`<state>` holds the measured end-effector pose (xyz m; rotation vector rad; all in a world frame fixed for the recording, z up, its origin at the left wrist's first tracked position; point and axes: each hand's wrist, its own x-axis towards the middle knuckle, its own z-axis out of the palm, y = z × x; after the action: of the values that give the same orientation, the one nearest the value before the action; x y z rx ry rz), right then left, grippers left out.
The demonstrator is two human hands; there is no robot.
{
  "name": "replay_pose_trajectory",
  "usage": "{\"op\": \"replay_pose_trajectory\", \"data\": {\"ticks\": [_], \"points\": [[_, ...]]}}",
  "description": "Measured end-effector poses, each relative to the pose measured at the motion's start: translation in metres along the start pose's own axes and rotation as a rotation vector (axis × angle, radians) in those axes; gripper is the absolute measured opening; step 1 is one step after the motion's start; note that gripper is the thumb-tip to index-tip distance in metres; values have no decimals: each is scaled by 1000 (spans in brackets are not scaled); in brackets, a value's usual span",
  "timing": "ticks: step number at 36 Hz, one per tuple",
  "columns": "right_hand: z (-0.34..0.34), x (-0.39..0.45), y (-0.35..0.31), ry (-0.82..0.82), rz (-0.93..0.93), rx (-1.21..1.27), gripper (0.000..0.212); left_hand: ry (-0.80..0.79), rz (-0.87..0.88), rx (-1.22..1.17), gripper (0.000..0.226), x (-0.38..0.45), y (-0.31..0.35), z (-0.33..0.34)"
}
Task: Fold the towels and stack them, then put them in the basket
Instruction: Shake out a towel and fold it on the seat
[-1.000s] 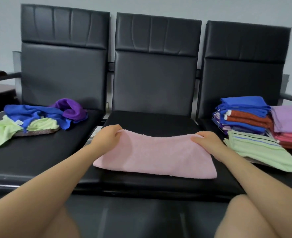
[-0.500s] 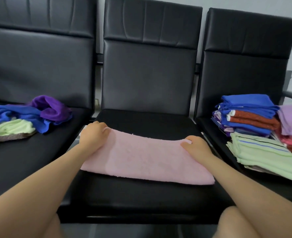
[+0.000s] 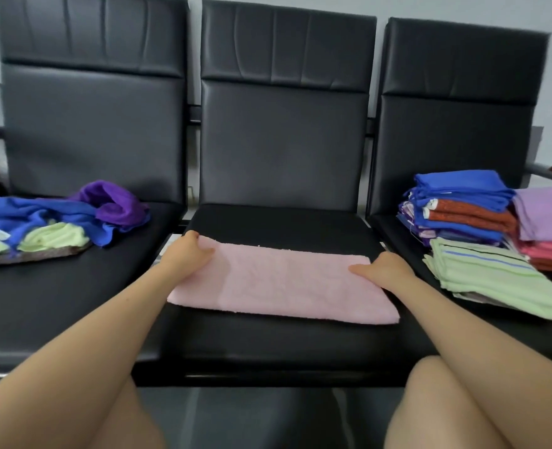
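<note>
A pink towel (image 3: 284, 283) lies folded lengthwise on the middle black seat (image 3: 277, 348). My left hand (image 3: 187, 252) grips its far left corner, thumb on top and fingers curled under the edge. My right hand (image 3: 386, 268) grips the far right corner in the same way. On the right seat stand folded towels: a blue and orange stack (image 3: 459, 209), a green striped pile (image 3: 495, 277) in front of it, and a lilac and pink stack (image 3: 550, 222) at the edge. No basket is in view.
Unfolded towels lie heaped on the left seat: blue (image 3: 41, 212), purple (image 3: 112, 202) and light green (image 3: 52, 236). Three black chair backs (image 3: 281, 124) rise behind the seats. My bare knees sit at the bottom of the view.
The view shifted a little sideways. Both hands stay on the pink towel's far corners, and the towel still lies flat on the seat.
</note>
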<state>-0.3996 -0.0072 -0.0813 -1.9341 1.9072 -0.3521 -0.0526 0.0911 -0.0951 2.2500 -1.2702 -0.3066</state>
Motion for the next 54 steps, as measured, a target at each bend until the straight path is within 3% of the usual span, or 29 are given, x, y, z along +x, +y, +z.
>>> {"op": "replay_pose_trajectory", "data": {"ticks": [4, 10, 20, 25, 30, 33, 35, 37, 43, 46, 48, 51, 54], "points": [[-4, -17, -3, -55, -34, -45, 40, -101, -51, 21, 56, -14, 1, -10], [-11, -32, -1, -153, -45, 194, 31, -197, -38, 41, 60, -41, 4, -16], [-33, -46, 9, 54, 121, 577, 40, -171, 127, 67, 57, -68, 16, 5], [-41, -54, -3, 75, 209, 890, 39, 52, 176, 166, 49, -71, 18, 11], [-27, -68, -38, -22, -58, 936, 35, 65, 169, -233, 18, -70, 39, 5], [-16, -76, -62, -228, -172, 999, 18, -26, 59, -534, 15, -71, 52, 6], [-8, -83, -74, -386, -235, 982, 13, -131, -74, -670, 23, -72, 59, 11], [-2, -86, -81, -430, -219, 968, 19, -222, -155, -697, 27, -73, 64, 17], [7, -69, -66, -123, -278, 414, 26, -243, -119, -497, 31, -64, 71, 33], [9, -56, -51, -81, -212, 273, 27, -287, -101, -480, 30, -61, 73, 40], [8, -53, -47, -124, -162, 243, 22, -286, -84, -478, 25, -62, 75, 42], [7, -48, -43, -172, -114, 293, 33, -265, -29, -553, 19, -63, 82, 40], [7, -45, -49, -172, -119, 348, 24, -225, 6, -655, 19, -62, 86, 28]]}}
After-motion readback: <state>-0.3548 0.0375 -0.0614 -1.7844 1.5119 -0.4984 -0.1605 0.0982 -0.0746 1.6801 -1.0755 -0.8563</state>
